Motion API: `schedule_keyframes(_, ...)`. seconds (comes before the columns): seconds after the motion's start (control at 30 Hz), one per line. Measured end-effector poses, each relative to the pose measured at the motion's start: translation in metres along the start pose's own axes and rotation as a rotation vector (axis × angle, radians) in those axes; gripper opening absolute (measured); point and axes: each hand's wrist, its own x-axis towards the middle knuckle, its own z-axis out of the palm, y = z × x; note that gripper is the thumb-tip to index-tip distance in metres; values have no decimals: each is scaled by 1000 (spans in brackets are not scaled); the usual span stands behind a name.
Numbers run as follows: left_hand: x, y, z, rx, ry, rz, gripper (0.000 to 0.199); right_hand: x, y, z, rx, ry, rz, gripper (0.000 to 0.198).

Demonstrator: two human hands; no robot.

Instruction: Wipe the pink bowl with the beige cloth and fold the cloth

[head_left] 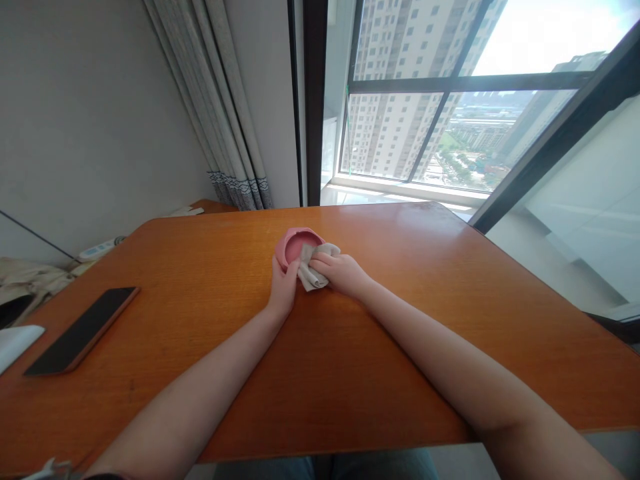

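A pink bowl (290, 244) with an angular outer rim is tilted so that its round hollow faces me, above the middle of the wooden table. My left hand (285, 283) grips its lower left edge, thumb at the front and the other fingers mostly hidden behind it. Bunched in my right hand (343, 272) is a pale grey cloth (314, 276), pressed against the bowl's lower right rim and covering part of the hollow. Whether the bowl's underside rests on the tabletop I cannot tell.
The wooden table (200, 260) spreads out around both arms. A flat black slab with a brown edge (85, 331) lies at the left, beside a white object (17, 343). A white power strip (101, 249) sits past the left edge. Behind are a grey curtain (220, 107) and large windows.
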Motion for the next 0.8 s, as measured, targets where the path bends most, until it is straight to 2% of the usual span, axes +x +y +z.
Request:
schedule_keyframes(0.07,4,1,-3,80,-23,29,45,-3,15,-3,-56,-8,-55,24)
schedule_keyframes(0.17,5,7,-4,206,-88,75,48,-7,25,-5,-101,-12,-54,24)
schedule_keyframes(0.37,-5,16,-1,280,3,218,73,-2,-3,0,-55,-11,50,23)
schedule_keyframes(0.5,-4,14,-2,271,47,241,65,1,-4,2,-1,-19,20,20)
schedule_keyframes(0.67,-3,18,-2,294,-26,255,65,-2,20,1,-22,-36,-57,22)
schedule_keyframes(0.8,-2,15,-4,283,-42,263,65,-3,19,-2,-33,-42,-35,24)
